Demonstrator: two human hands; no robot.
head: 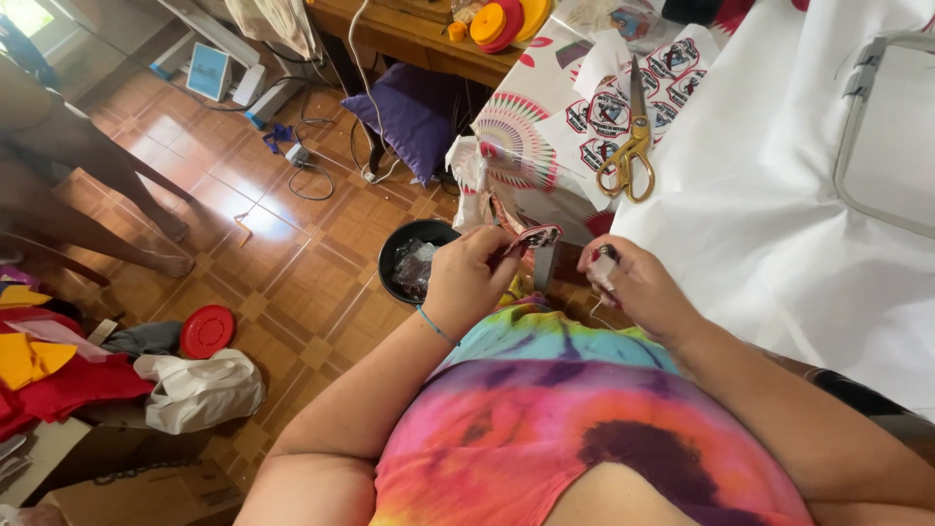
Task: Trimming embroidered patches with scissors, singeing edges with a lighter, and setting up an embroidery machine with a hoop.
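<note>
Patch (534, 237) (small, red & black) sits pinched in the left hand (472, 278), close to the chest, above the black bin (414, 255) on the floor. Right hand (633, 282) is closed on a small trimming tool (604, 258), can't tell what kind. Looks like the trimming step. Next cut needs tool & patch edge brought close together. Gold scissors (628, 156) lie on the table w/ more patches (623, 107).

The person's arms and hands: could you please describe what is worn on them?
Both arms are bare, with no sleeves reaching the forearms. The left hand has a thin turquoise bracelet at the wrist. The right hand shows no ring, watch or glove; its wrist looks bare. The arms come out of a tie-dye shirt in pink, orange, purple and teal.
</note>
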